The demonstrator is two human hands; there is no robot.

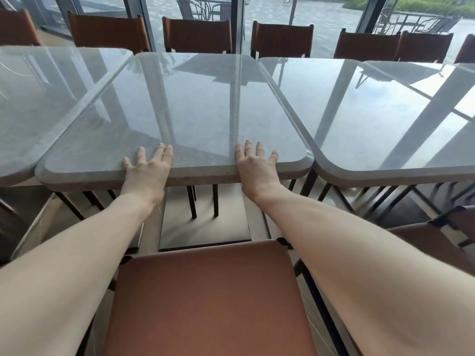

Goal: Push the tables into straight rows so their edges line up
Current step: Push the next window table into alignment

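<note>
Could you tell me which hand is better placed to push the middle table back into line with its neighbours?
Neither clearly: the left hand and right hand both lie flat on the middle table at its near edge. Probably the left leads, since the table's near-left corner seems to jut out past the left table.

left grip (147,167) flat, right grip (254,164) flat

The left table (38,104) runs off the picture's left edge, and the far right table (437,80) off the right edge, so their outer edges cannot be seen. Both thumbs are hidden under the near edge of the middle table (180,111), below the left hand (147,167) and the right hand (255,164). The near chair (210,299) is cut off at the bottom edge. The patio chairs (203,7) outside are blurred.
</note>
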